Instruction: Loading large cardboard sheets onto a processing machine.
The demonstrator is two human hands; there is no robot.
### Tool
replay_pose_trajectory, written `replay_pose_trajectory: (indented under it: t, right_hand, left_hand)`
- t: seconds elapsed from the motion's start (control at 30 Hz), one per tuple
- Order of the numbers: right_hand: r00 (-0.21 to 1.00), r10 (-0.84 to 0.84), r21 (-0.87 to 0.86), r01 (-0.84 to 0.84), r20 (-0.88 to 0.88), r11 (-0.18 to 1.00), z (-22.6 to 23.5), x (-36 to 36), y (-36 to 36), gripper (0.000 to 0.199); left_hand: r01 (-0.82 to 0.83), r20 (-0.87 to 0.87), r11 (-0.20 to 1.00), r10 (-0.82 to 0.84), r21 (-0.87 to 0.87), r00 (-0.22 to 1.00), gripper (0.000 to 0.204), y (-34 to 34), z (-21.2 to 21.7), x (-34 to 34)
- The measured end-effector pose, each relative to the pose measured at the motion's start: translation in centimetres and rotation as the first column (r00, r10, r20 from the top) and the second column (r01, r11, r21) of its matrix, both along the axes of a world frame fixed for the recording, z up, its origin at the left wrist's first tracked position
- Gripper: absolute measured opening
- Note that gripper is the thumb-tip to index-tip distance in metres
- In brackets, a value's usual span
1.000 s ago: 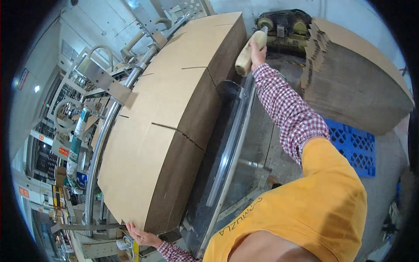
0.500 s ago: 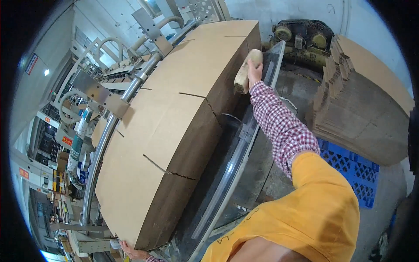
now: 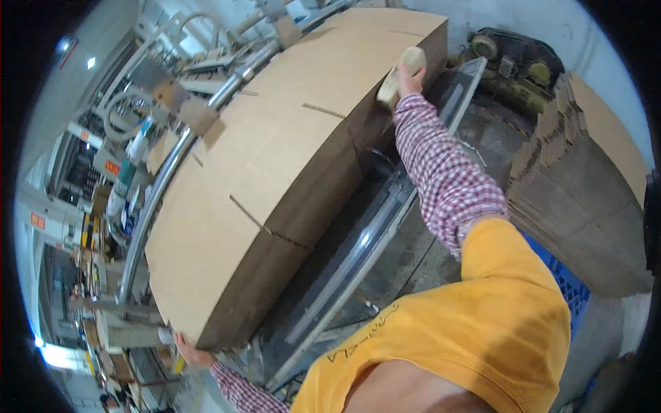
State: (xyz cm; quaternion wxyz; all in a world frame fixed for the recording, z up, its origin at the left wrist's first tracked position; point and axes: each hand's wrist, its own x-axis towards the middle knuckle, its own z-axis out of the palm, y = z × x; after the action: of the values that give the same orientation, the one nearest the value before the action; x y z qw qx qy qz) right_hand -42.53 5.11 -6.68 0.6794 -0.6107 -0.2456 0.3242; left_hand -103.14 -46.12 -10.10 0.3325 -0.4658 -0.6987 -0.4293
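A tall stack of brown cardboard sheets (image 3: 268, 151) with slots cut along its edges runs from near left to far right. My right hand (image 3: 411, 81) is closed around a pale, elongated block (image 3: 395, 77), apparently wood. The block is at the stack's long right side, near the far end, and overlaps its top edge in this view. At the stack's near left corner, my left hand (image 3: 193, 350) lies against the end of the sheets with fingers stretched out. Beside those fingertips is a small whitish piece (image 3: 165, 335), too small to name.
A metal bar (image 3: 165, 182) with brackets runs along the stack's left side. On its right is a clear-edged machine ledge (image 3: 372, 234). Farther right, another cardboard stack (image 3: 578, 186) stands on a blue pallet (image 3: 561, 275). A dirty motor unit (image 3: 513, 65) sits by the wall.
My right hand has brought the block up and against the stack's side edge, tilting it. My left hand stays at the near corner. The whole view has shifted.
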Motion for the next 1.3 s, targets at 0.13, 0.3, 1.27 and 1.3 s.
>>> replay_pose_trajectory:
  t: [0.13, 0.3, 1.27, 1.3]
  right_hand:
    - [0.987, 0.058, 0.286, -0.013, -0.149, 0.958, -1.1, 2.1, -0.8, 0.087]
    - [0.977, -0.049, 0.140, 0.079, -0.205, 0.987, -1.5, -0.1, -1.0, 0.087]
    - [0.207, 0.886, 0.640, -0.759, 0.415, -0.122, 12.9, -32.9, -37.7, 0.059]
    - [0.121, 0.895, 0.658, -0.721, 0.430, -0.219, 13.0, -35.3, -39.4, 0.065]
  left_hand:
    - [-0.108, 0.023, 0.991, 0.111, -0.079, 0.994, 0.034, 0.0, 1.4, 1.6]
    - [-0.093, 0.134, 0.996, 0.092, -0.002, 0.987, 0.036, 1.5, 0.5, 1.0]
    - [0.819, 0.499, 0.376, -0.857, 0.433, 0.130, 0.106, 4.7, 14.5, 20.8]
    - [0.807, 0.530, 0.466, -0.815, 0.363, 0.232, 0.103, 3.5, 14.2, 18.7]
